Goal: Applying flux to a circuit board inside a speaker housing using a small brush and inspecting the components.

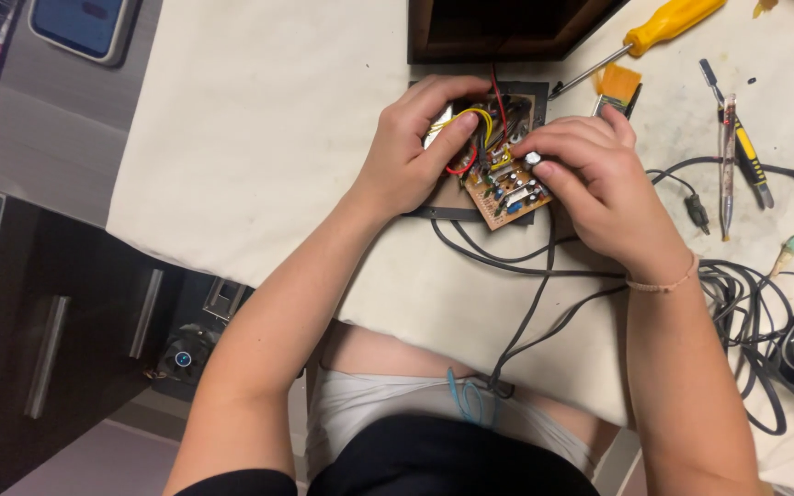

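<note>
A dark wooden box (498,32) stands at the far edge of the surface (259,138); its inside is too dark to read, and a red wire (500,96) runs from it down to a small brown circuit board (507,188). The board lies tilted over a flat black panel (448,211), crowded with capacitors and yellow and red wires. The left hand (411,152) curls over the board's left side, grip closed on its edge and wires, thumb pressed among them. The right hand (599,188) pinches a small round silver part (532,159) on the board between thumb and forefinger. Black cables (544,276) trail from the board toward the person's lap. Right of the hands lie a yellow screwdriver (654,32), a small brush (616,87) and slim tools (732,156). The surface is cream cloth; grey drawers (57,340) stand at left.
</note>
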